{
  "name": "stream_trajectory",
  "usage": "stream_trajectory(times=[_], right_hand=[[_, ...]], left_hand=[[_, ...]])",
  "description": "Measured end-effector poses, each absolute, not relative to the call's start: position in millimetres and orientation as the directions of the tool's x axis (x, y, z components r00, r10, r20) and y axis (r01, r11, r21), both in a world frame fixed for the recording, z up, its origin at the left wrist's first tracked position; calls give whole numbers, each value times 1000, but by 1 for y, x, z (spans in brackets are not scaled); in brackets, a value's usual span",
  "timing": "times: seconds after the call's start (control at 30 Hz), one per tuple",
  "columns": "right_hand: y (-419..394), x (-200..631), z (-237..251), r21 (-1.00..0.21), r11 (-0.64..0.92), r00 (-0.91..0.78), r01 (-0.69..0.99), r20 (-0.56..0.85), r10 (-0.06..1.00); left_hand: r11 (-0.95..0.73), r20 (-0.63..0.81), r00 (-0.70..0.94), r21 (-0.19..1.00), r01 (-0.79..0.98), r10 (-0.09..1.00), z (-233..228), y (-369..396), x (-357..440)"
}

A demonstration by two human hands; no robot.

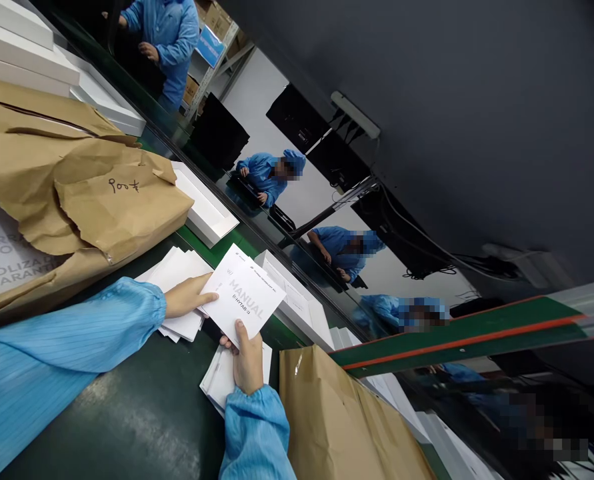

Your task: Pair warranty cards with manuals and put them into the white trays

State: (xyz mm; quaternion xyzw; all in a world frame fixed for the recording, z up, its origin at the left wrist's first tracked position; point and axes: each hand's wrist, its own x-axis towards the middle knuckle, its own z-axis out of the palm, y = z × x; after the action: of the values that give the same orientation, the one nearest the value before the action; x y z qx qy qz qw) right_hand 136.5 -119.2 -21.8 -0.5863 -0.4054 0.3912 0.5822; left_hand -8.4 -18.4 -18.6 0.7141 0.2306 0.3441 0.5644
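One white manual [247, 300] is up over the dark green belt [141, 413], pinched between both hands: left hand [189, 295] grips its left edge, right hand [247, 360] holds the bottom. Two loose paper stacks [177, 273] lie underneath, two brown paper bags [91, 193] flank them, and four blue-coated co-workers [271, 175] stand further along.

I count two brown paper packages [77, 193] on my bench and one manual [244, 297] held up. Two stacks of leaflets [177, 273] lie beneath. Four other people in blue coats [164, 33] work along the line.
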Motion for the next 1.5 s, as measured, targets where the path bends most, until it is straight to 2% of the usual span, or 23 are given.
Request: stream_trajectory(times=[0.23, 0.83, 1.5], right_hand=[[-118, 136, -21, -1000, 1, 393, -20, -7, 919], [-118, 135, -19, -1000, -8, 400, -6, -10, 917], [-120, 131, -17, -1000, 11, 388, 1, 11, 922]], left_hand=[[-320, 266, 643, 947, -34, 718, -24, -16, -7], [-239, 206, 663, 970, -43, 720, -19, -19, -9], [-258, 222, 649, 965, -39, 728, -17, -18, -9]])
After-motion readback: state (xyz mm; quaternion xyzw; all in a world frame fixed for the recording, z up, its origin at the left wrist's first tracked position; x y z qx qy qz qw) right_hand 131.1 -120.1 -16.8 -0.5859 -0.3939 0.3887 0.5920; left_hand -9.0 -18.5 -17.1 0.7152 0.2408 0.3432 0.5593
